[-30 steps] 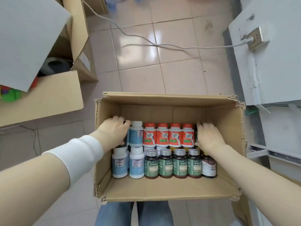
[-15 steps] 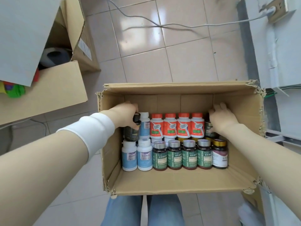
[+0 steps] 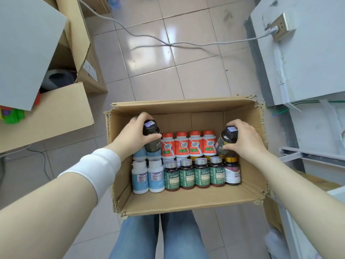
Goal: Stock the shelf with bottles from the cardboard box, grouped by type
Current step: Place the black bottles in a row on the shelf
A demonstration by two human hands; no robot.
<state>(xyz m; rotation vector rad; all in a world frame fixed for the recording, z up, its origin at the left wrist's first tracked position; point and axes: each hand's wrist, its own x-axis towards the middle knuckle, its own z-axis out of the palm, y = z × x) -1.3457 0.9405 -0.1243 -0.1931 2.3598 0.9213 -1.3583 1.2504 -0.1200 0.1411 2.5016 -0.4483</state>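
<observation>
Above the cardboard box [image 3: 186, 202], each grip clasps 1 dark bottle [image 3: 151, 135].

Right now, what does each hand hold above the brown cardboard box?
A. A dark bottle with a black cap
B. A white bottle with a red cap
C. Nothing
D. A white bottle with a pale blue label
A: the left hand and the right hand each close on a dark black-capped bottle, raised above the rows standing in the brown cardboard box.

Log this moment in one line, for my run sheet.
left hand: holds dark bottle | right hand: holds dark bottle | both above box
</observation>
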